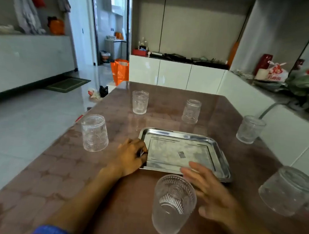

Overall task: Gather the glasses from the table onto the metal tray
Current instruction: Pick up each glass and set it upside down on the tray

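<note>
A rectangular metal tray (218, 149) lies in the middle of the brown table (109, 190) with nothing on it. Several clear ribbed glasses stand around it: one closest to me (172, 204), one at the left (94, 133), two at the back (140, 102) (191, 111), one at the right (249, 129) and one at the near right (288, 191). My left hand (131, 157) grips the tray's near left corner. My right hand (209, 190) hovers with fingers spread just right of the closest glass, over the tray's front edge, not touching the glass.
White cabinets line the far side and the right of the table. The right counter (278, 88) holds bags and greenery. An orange bag (119, 71) stands on the tiled floor beyond the table's far left corner.
</note>
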A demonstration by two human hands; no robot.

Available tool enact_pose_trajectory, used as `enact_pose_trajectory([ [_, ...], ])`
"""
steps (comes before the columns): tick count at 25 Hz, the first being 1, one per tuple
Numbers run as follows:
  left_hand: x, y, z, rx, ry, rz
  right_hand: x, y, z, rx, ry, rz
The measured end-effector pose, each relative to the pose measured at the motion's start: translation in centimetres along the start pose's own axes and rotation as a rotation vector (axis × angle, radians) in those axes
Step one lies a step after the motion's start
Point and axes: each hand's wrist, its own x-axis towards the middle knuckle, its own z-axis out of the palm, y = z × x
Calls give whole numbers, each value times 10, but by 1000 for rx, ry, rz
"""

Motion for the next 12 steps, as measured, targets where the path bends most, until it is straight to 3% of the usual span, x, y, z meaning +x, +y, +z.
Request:
enact_pose_trajectory([
  [1, -1, -3, 2, -9, 5, 3, 2, 9, 8, -65, -141, 33],
  [8, 3, -10, 7, -6, 18, 35, -15, 6, 24, -138, -41, 137],
  [9, 3, -10, 8, -6, 23, 41, -10, -8, 21, -127, 26, 171],
  [12, 3, -10, 10, -15, 37, 44, 14, -42, 3, -365, 249, 16],
])
